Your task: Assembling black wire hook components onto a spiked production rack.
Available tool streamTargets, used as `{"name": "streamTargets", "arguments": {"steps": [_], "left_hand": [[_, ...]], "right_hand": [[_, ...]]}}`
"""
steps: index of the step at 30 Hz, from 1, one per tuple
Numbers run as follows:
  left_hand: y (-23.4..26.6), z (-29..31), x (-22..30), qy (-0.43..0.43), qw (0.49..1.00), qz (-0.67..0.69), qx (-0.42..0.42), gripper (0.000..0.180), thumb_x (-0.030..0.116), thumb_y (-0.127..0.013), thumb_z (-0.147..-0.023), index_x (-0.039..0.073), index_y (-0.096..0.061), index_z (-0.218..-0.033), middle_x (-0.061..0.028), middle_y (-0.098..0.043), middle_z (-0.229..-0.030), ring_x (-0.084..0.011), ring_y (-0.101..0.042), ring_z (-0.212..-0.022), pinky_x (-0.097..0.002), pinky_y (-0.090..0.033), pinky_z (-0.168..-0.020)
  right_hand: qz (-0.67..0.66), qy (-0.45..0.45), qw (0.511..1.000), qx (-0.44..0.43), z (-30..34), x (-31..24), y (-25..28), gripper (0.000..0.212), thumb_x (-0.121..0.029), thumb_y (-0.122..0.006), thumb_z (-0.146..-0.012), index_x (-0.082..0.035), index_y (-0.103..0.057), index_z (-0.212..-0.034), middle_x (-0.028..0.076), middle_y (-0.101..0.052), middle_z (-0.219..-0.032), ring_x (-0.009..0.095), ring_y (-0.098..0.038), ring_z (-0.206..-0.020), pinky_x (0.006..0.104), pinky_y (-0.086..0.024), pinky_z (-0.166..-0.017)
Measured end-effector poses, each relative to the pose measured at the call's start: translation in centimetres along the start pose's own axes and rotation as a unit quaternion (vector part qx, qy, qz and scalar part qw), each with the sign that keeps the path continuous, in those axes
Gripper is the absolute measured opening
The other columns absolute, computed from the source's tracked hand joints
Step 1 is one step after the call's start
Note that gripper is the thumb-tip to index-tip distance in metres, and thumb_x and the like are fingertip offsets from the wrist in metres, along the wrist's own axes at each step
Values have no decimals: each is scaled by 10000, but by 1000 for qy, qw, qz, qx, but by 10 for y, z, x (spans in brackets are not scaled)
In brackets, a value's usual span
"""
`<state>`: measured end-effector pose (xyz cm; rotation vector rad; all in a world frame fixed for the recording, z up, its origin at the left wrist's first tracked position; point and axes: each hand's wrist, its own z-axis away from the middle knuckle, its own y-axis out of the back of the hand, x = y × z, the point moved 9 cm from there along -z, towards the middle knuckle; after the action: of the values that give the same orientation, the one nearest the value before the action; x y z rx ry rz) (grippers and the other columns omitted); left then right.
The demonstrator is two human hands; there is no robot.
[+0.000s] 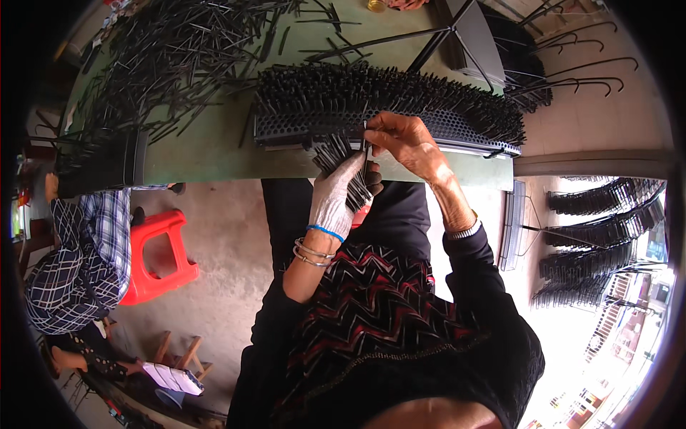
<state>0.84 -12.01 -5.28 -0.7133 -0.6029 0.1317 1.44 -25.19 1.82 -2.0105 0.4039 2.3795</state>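
My left hand [333, 200], in a white knitted glove with a blue cuff, is closed round a bundle of thin black sticks [331, 151]. Bare, my right hand [409, 144] pinches one thin black stick [365, 134] upright between thumb and fingertips, just above the bundle. Both hands are at the front edge of a long black perforated rack [293, 129]. Many black sticks [386, 84] stand packed upright in its back rows, while holes show bare along the front. Whether the pinched stick touches the rack, I cannot tell.
The rack lies on a green table [200, 161]. A loose heap of black sticks [164, 79] covers its left side. Black wire hooks [597, 75] jut out at the far right. A red stool [187, 272] and a person in checked clothing [78, 264] are at left.
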Motion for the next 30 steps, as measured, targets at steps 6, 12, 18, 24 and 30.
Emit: {"name": "streamTargets", "arguments": {"steps": [6, 12, 18, 24, 30], "left_hand": [[-4, 3, 6, -21, 999, -12, 31, 184, 112, -680, -884, -20, -655, -1009, -123, -689, -799, -205, -673, -612, -314, -576, -552], [-4, 6, 4, -31, 999, -23, 35, 177, 108, -678, -886, -11, -655, -1015, -110, -691, -808, -199, -680, -627, -293, -570, -558], [3, -6, 4, -32, 998, -34, 45, 154, 104, -673, -889, -2, -650, -997, -112, -692, -843, -200, -689, -667, -305, -576, -560], [14, -14, -12, 34, 998, -33, 39, 205, 210, -620, -939, 51, -630, -1069, -103, -691, -919, -258, -692, -818, -406, -592, -666], [1, -12, -26, 78, 996, 38, 7, 140, 200, -640, -922, 75, -640, -986, -79, -686, -831, -218, -674, -702, -386, -575, -612]], "right_hand": [[-71, 24, 996, 48, -3, 5, 8, 155, -100, -649, -922, 29, -659, -1006, 19, -633, -770, 75, -589, -706, 237, -484, -672], [32, 2, 999, 25, -2, -2, 7, 133, -70, -616, -931, 36, -649, -1005, 39, -644, -771, 83, -607, -707, 243, -488, -675], [19, 32, 997, 74, 2, -7, 21, 115, -64, -612, -931, 29, -630, -995, 40, -651, -762, 98, -637, -713, 241, -488, -681], [57, 115, 960, 248, 10, -34, 59, 70, -41, -612, -914, 16, -613, -955, 62, -672, -775, 107, -668, -697, 239, -494, -658], [178, 160, 929, 282, 1, -41, 60, 63, -45, -612, -925, -7, -618, -975, 56, -680, -769, 100, -687, -731, 222, -486, -638]]}}
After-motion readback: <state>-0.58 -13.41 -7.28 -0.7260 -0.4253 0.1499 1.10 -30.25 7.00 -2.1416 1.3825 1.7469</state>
